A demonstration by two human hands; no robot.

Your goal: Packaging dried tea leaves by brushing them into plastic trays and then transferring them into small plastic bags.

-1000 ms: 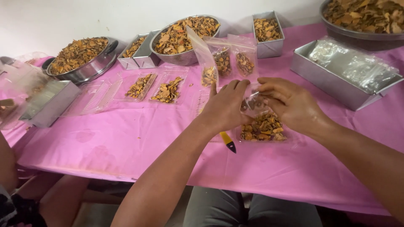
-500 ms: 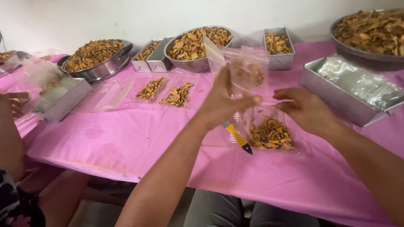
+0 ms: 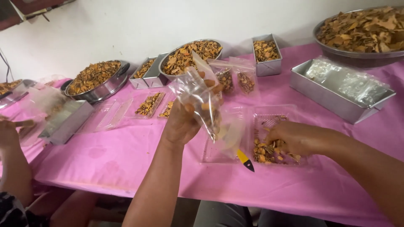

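- A glossy pink cloth (image 3: 126,164) covers the counter.
- The left hand (image 3: 182,124) is raised above the counter, its fingers closed on a crinkled clear bag (image 3: 202,98) with brown chips inside.
- The right hand (image 3: 294,138) lies curled in a shallow clear tray (image 3: 275,114), fingertips on dry, flaky orange-brown chips (image 3: 263,153).
- A yellow, black-tipped tool (image 3: 245,159) lies just left of the chips.
- Round steel bowls (image 3: 101,90) and a rectangular steel tin (image 3: 326,96) of folded bags stand behind.
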